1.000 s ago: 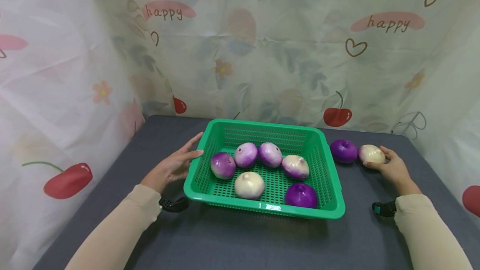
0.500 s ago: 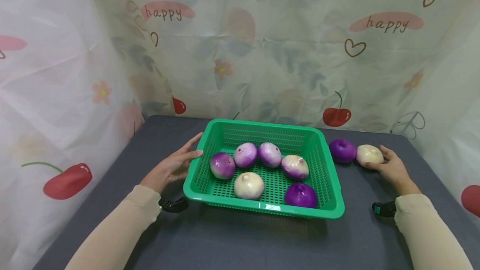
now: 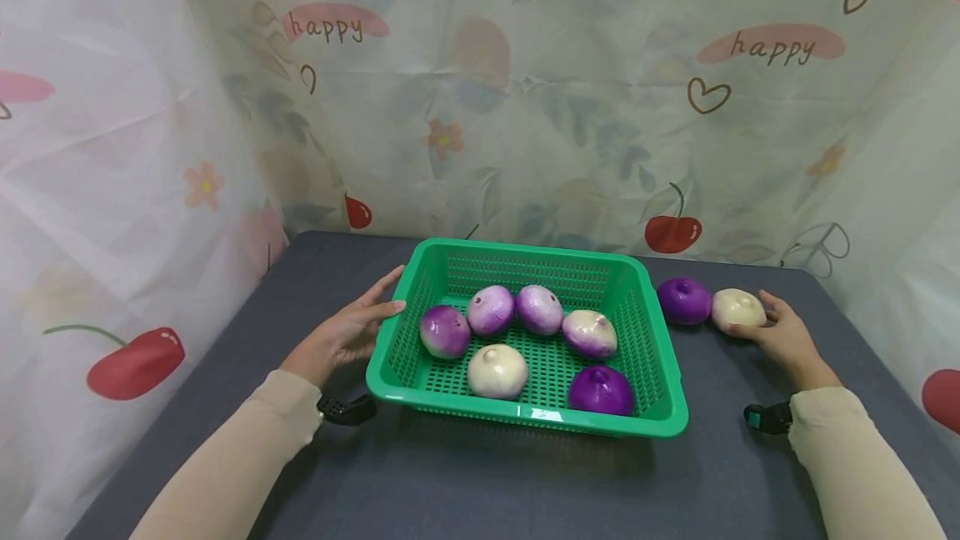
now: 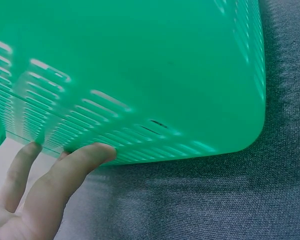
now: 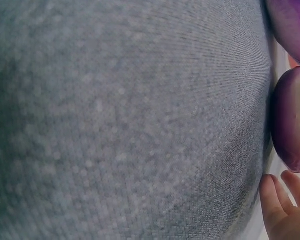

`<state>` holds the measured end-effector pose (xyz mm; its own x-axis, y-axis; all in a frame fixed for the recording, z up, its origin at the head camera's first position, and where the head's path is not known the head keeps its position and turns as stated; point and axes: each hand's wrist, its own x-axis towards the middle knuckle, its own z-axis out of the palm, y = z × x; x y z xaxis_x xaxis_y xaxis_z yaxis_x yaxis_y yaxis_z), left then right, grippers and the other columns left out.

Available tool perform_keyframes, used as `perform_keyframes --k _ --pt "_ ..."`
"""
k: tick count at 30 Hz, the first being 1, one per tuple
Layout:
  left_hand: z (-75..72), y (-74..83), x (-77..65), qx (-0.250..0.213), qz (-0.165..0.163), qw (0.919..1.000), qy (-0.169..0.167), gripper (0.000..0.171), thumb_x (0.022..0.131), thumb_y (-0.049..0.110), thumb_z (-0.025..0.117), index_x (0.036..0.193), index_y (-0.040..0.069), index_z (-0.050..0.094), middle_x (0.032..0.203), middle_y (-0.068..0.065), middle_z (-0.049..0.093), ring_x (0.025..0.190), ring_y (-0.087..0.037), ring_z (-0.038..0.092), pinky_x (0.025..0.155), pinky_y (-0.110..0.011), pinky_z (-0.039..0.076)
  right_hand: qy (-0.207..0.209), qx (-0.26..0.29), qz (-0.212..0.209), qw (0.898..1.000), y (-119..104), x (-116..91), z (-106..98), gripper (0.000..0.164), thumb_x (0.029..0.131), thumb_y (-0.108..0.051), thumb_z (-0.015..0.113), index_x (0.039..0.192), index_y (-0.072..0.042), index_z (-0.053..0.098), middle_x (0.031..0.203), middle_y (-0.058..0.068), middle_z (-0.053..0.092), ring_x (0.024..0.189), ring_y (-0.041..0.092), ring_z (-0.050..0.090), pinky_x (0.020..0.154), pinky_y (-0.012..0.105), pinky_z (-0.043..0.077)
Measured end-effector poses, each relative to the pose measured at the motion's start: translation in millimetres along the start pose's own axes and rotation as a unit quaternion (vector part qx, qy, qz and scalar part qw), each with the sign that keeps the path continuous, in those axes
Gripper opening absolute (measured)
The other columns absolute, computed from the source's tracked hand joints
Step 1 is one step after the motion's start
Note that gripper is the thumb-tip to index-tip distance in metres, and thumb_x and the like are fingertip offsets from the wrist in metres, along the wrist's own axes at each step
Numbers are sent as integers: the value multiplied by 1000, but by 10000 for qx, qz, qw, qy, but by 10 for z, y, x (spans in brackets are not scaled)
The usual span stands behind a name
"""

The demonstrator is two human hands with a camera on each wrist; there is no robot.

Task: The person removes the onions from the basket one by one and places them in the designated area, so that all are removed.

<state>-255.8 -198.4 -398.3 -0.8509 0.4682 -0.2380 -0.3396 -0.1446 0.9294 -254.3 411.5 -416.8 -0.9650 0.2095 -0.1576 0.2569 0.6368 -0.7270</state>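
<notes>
A green plastic basket (image 3: 525, 423) with slotted walls sits mid-table, holding several onions, among them a white onion (image 3: 497, 372) and a deep purple onion (image 3: 601, 391). My left hand (image 3: 341, 336) is at its left side, thumb tip at the rim. In the left wrist view the fingers (image 4: 75, 167) reach along the outer wall, nearly straight. Right of the basket, my right hand (image 3: 791, 344) holds a white-and-purple onion (image 3: 738, 309) between thumb and fingers. Close beside that one lies another purple onion (image 3: 684, 301). The right wrist view shows the held onion's purple side (image 5: 285, 120).
The table (image 3: 480, 490) has a dark grey cloth top. A printed curtain (image 3: 525, 148) with cherries and hearts closes off the back and both sides. Each wrist wears a black strap, the right one (image 3: 768, 417) with a small green patch.
My right hand and the white-and-purple onion have shifted very slightly left, toward the purple onion beside it. The left hand and the basket have stayed in place.
</notes>
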Motion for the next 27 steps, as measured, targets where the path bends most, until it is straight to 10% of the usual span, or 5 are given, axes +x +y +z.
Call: perform_keyframes --k 9,17,23,27 --pt "-7 -2 6 -19 -43 10000 -56 71 103 14 46 154 43 6 157 -22 15 111 -27 59 85 -50 53 63 25 -173 9998 -151 -65 -166 101 91 -46 62 154 -3 -5 151 41 5 136 60 12 104 71 22" --pt "-13 9 -2 6 -29 10000 -40 71 103 16 46 154 44 5 157 -22 14 110 -25 60 85 -49 54 -11 772 -1348 9879 -934 -347 -309 88 94 -36 62 156 -31 1 161 21 3 144 45 12 113 57 24" --pt "-19 -1 16 67 -55 9999 -65 71 103 17 46 154 44 4 158 -22 13 111 -26 59 86 -50 53 -417 937 -2466 9637 -1560 -770 -149 75 97 -19 60 155 -33 16 160 11 22 144 33 27 87 6 41" --pt "-30 -10 32 106 -45 9999 -57 71 103 18 46 154 45 4 158 -22 14 112 -27 59 86 -51 53 -902 1331 -3142 9356 -1885 -1033 136 71 95 -8 62 154 -24 26 154 14 32 138 23 38 94 9 42"
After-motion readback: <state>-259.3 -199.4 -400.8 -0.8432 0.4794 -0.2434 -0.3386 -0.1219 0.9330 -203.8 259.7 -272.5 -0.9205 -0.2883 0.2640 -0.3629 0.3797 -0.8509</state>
